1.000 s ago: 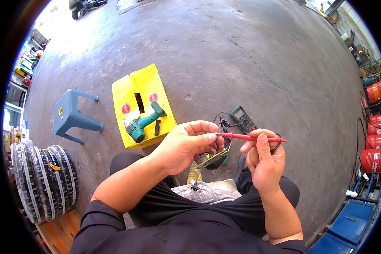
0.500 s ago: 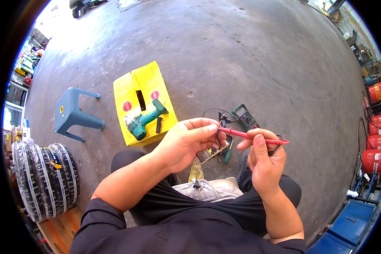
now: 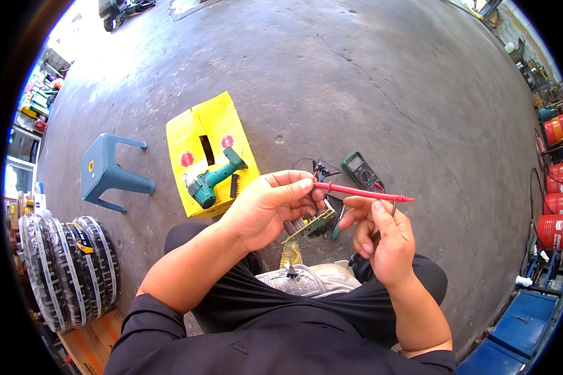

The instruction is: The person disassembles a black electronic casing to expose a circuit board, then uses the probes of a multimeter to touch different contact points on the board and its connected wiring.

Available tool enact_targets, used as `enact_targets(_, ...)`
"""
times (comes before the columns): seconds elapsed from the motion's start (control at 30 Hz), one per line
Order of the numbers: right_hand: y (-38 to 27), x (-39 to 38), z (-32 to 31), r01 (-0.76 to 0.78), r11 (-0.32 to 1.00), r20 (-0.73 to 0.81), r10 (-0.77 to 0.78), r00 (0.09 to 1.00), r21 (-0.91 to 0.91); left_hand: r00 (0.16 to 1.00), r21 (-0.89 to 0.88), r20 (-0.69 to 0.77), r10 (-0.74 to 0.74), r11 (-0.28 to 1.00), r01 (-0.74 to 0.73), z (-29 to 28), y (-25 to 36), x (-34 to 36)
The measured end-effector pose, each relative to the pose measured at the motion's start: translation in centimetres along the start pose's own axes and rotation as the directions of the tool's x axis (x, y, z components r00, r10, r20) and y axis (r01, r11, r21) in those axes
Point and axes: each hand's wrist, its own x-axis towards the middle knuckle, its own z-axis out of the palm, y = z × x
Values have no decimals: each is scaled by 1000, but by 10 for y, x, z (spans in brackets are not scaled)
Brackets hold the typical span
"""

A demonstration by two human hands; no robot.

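A red multimeter probe point(image 3: 363, 190) points from my left fingertips toward the right, nearly level. My left hand point(image 3: 266, 206) pinches its left end, along with thin dark wires. Under those fingers hangs a green circuit board point(image 3: 313, 226) with parts on it, tilted. My right hand point(image 3: 385, 237) is just below the probe's right part, fingers curled, with a thin black wire point(image 3: 393, 209) looping at the fingertips; whether it also touches the probe I cannot tell. On the floor beyond lies a dark green multimeter point(image 3: 360, 170) with a lead plugged in.
A yellow box point(image 3: 200, 125) carries a green cordless power tool point(image 3: 213, 178) and a small black strip point(image 3: 234, 185). Left of it, a blue stool point(image 3: 109, 165) lies on its side near wrapped tires point(image 3: 69, 269). Red drums point(image 3: 557, 231) and a blue cabinet point(image 3: 522, 322) line the right.
My right hand has slid down and left along the probe, its grip loosened. The probe's right end has shifted left and up a little. The circuit board has turned, showing more of its face.
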Motion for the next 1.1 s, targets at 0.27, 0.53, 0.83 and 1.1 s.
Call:
enact_targets(0.27, -3, -2, -16, 112, 953, 166, -67, 984, -280, 997, -27, -49, 62, 998, -64, -3, 4, 4)
enact_targets(0.53, -10, -5, -9, -219, 961, 30, 217, 976, 168, 997, -16, -46, 64, 998, -65, -1, 7, 3)
enact_targets(0.83, -4, -2, -13, -308, 898, 236, 240, 941, 315, 997, -28, -47, 66, 997, -67, -1, 8, 1)
enact_targets(1.1, 3, -6, -3, -364, 920, 453, 264, 851, 148, 997, -12, -19, 78, 997, -78, -3, 8, 2)
